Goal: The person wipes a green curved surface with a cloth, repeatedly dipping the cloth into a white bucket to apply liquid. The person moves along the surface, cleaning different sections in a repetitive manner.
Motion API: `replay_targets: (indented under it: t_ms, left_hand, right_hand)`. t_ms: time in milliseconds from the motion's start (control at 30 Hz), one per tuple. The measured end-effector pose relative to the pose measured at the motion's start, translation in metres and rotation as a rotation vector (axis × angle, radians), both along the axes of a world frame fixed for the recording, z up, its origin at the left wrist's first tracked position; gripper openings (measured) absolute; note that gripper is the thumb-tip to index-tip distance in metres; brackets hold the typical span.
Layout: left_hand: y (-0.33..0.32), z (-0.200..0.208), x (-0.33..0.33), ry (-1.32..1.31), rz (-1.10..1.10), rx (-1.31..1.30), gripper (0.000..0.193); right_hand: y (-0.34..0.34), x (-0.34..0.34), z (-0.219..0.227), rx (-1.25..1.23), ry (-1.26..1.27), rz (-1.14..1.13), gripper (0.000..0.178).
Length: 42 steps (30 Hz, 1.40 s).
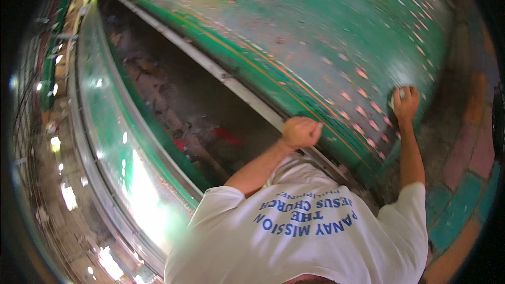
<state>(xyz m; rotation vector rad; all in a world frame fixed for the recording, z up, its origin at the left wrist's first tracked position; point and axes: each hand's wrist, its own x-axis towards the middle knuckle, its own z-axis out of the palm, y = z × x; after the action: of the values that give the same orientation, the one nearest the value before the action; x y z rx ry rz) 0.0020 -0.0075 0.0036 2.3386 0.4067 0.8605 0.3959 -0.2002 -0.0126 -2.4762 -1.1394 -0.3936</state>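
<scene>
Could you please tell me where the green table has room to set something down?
The green patch just beyond the right hand, between pinkish pieces on either side, looks bare, though blurred. It is crowded between the right hand and left hand, where pieces cluster.

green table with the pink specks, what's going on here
A person in a white shirt is leaning over the long green table. Their right hand is down at its surface, with something pale at the fingers, too blurred to identify. Their left hand is curled into a fist near the table's edge. Small pinkish specks lie in rough rows left of the right hand; whether they're loose pieces or marks isn't clear.
</scene>
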Motion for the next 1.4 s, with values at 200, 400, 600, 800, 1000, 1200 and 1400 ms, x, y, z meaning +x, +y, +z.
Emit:
replay_targets:
  t_ms: [200,400,600,800,1000,1200,1400]
  left_hand:
    - [-0.003,0.002,0.000,0.147,0.048,0.069,0.025]
    - [-0.003,0.006,0.002,0.110,0.046,0.032,0.021]
    - [-0.004,-0.001,-0.001,0.154,0.095,0.022,0.018]
    - [-0.008,0.008,-0.001,0.283,0.122,-0.019,0.020]
    - [-0.007,0.007,0.000,0.200,0.118,-0.004,0.020]
    - [-0.005,0.000,0.001,0.138,0.107,0.026,0.019]
    - [-0.002,0.001,-0.002,0.104,0.049,0.016,0.016]
  right_hand:
    - [0.042,0.038,-0.008,0.045,-0.011,-0.212,0.030]
    - [0.012,-0.013,-0.007,0.054,0.021,0.092,0.029]
    - [0.047,0.042,-0.005,0.001,-0.076,-0.107,0.025]
    - [0.041,-0.036,-0.010,0.054,-0.062,0.347,0.021]
    - [0.013,-0.004,0.005,0.025,-0.028,0.152,0.026]
    - [0.099,-0.022,-0.010,0.037,-0.075,0.107,0.023]
    - [0.055,-0.062,0.002,0.075,-0.046,0.349,0.023]
